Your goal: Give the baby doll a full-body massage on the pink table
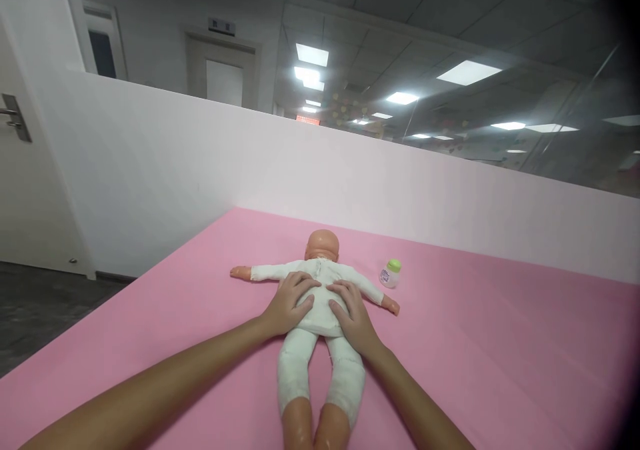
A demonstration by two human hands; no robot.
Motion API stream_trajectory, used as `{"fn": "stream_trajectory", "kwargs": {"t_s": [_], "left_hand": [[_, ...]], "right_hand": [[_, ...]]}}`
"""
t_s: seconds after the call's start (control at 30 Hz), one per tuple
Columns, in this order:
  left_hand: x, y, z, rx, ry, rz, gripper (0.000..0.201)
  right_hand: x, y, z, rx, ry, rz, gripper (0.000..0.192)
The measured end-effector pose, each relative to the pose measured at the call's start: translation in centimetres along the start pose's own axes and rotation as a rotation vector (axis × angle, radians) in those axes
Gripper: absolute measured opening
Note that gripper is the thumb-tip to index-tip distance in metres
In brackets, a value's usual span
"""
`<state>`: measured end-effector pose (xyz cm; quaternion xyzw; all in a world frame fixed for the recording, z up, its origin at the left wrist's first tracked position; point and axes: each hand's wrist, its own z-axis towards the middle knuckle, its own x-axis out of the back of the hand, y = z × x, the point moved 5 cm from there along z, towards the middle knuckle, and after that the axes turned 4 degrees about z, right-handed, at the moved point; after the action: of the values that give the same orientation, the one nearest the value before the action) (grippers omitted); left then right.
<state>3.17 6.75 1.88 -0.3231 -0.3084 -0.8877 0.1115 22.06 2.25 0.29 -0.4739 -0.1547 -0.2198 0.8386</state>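
Note:
A baby doll [320, 323] with a white cloth body lies face down, its arms spread wide and its head pointing away from me. Flat on the left side of its back rests my left hand [290, 303], fingers apart. My right hand [353, 313] lies on the right side of the back in the same way, its fingers spread. Between the two hands a strip of white cloth shows. To the right of the doll's head stands a small clear bottle [389, 277] with a green cap and a label.
The doll and bottle are on a pink tabletop [200, 310]. A low white wall [380, 183] runs along its far edge, with glass above. At the left are a white door [35, 170] with a metal handle and a dark floor [45, 310].

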Motion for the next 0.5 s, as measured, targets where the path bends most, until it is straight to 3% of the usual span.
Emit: {"fn": "stream_trajectory", "kwargs": {"t_s": [0.5], "left_hand": [[-0.05,0.02,0.02,-0.007,0.001,-0.005,0.033]], "right_hand": [[0.11,-0.32,-0.08,0.006,-0.004,0.004,0.03]]}}
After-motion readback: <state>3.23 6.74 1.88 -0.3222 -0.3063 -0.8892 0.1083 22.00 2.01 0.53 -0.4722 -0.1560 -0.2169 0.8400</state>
